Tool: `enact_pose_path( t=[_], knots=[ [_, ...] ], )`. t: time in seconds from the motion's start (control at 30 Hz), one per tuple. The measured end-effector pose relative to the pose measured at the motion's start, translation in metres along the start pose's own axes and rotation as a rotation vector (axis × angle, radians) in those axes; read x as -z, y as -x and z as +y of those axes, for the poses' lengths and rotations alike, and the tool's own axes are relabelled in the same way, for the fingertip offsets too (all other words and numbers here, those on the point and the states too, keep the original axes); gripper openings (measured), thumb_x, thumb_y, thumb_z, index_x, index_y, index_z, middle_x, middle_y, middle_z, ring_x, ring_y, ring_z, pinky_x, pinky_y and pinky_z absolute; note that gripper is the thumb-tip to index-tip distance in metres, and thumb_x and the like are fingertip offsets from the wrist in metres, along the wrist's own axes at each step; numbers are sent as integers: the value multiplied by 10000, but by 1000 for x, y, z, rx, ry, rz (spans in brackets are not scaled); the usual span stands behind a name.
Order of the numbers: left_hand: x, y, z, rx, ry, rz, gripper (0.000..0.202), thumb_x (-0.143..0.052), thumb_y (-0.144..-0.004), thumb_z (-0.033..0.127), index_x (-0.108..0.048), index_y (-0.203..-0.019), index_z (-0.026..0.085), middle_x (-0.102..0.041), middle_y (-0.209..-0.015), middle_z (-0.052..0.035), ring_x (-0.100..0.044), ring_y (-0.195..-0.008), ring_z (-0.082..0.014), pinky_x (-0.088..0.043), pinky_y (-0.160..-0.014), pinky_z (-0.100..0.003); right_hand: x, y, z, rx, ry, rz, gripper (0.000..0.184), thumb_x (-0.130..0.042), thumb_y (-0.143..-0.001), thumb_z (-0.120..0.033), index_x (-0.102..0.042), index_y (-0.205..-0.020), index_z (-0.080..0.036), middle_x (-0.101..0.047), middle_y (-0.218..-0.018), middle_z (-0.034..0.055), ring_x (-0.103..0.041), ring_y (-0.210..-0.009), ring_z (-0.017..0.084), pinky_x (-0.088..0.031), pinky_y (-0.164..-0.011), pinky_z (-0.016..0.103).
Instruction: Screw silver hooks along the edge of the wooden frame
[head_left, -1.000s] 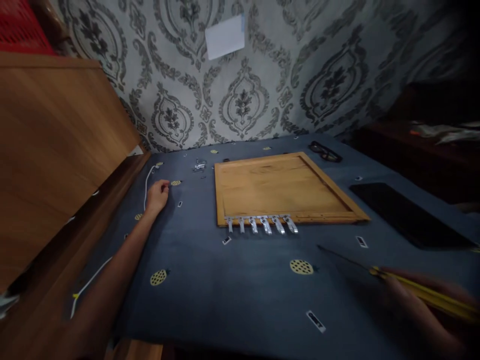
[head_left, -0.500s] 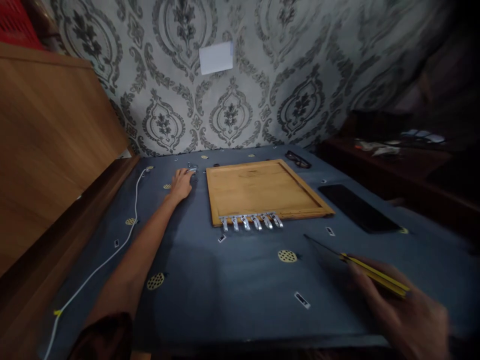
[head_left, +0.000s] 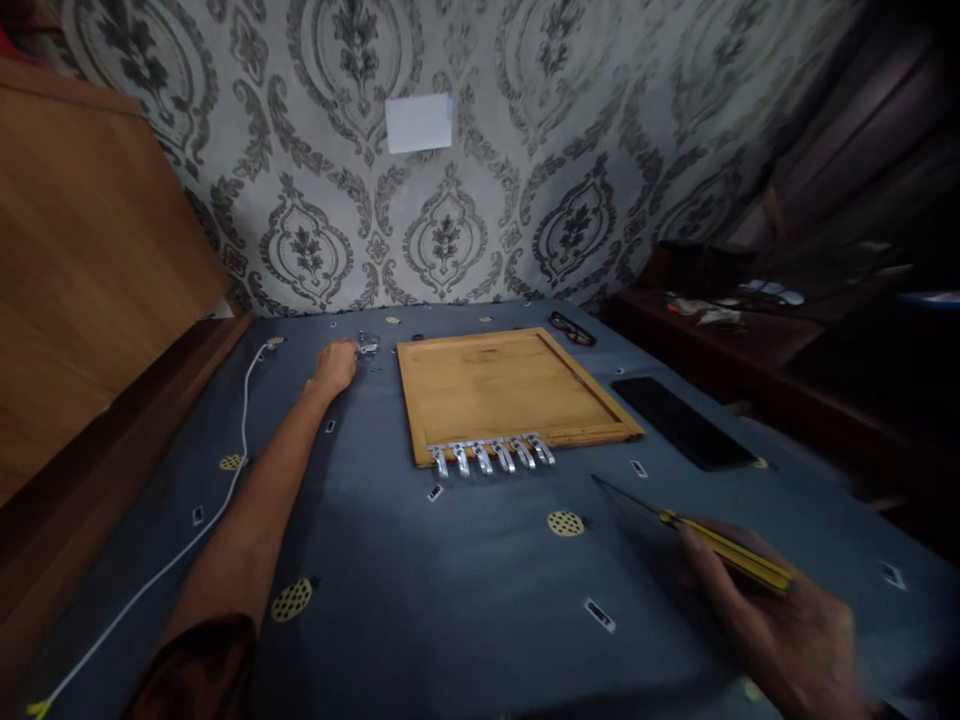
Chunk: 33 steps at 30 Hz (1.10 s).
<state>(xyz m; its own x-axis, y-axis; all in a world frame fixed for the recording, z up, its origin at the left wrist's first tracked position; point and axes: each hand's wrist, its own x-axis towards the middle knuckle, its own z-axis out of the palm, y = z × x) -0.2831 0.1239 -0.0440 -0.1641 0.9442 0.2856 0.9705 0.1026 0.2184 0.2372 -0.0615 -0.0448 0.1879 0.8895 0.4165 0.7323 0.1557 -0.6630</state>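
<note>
Metal bits (head_left: 367, 346) just right of left hand (head_left: 337, 366), fingers curled, hold unclear; right hand (head_left: 791, 620), farther, wraps screwdriver (head_left: 739, 558) pointing forward-left.

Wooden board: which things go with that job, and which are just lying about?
Probably the job:
- screwdriver in the right hand
- loose metal pieces by the left hand
- wooden board, metal clips along its edge

Probably just lying about:
- glasses
- black slab
- white cord

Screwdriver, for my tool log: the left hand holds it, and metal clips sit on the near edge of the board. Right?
Not the left hand: in the head view, the right hand holds the screwdriver. Metal clips do sit on the near edge of the board.
</note>
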Motion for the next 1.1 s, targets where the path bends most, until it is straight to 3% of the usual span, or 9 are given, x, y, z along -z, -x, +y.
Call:
enact_pose_path(
  t=[0.37,0.67,0.87,1.1],
  knots=[
    [21,29,-12,-40,44,37,347,-664,-1000,380,-643,-1296,200,-654,-1323,-105,-673,-1132,-245,-593,-950,-453,3,0,-13,54,-9,6,449,-596,-771,-697,-702,-735,-262,-658,-453,-22,-692,-422,255,-557,-425,324],
    [31,78,3,-18,96,-15,369,-667,-998,383,-634,-1309,187,-653,-1321,-107,-675,-1129,-250,-595,-946,-464,-1,4,1,240,-16,86,624,-518,-855,-798,-739,-757,-222,-664,-468,-5,-683,-417,237,-520,-421,298],
    [41,93,17,-11,228,-62,359,-661,-1001,385,-638,-1302,189,-653,-1322,-108,-673,-1127,-247,-594,-949,-463,-2,7,7,252,-48,88,727,-462,-857,-865,-750,-763,-204,-684,-503,21,-697,-467,220,-530,-486,287],
    [28,106,23,89,443,-172,389,-668,-997,386,-625,-1318,171,-656,-1310,-110,-681,-1104,-247,-605,-923,-462,-1,9,6,291,-59,100,693,-463,-895,-829,-744,-756,-210,-694,-521,12,-690,-474,190,-496,-489,257]
  ],
)
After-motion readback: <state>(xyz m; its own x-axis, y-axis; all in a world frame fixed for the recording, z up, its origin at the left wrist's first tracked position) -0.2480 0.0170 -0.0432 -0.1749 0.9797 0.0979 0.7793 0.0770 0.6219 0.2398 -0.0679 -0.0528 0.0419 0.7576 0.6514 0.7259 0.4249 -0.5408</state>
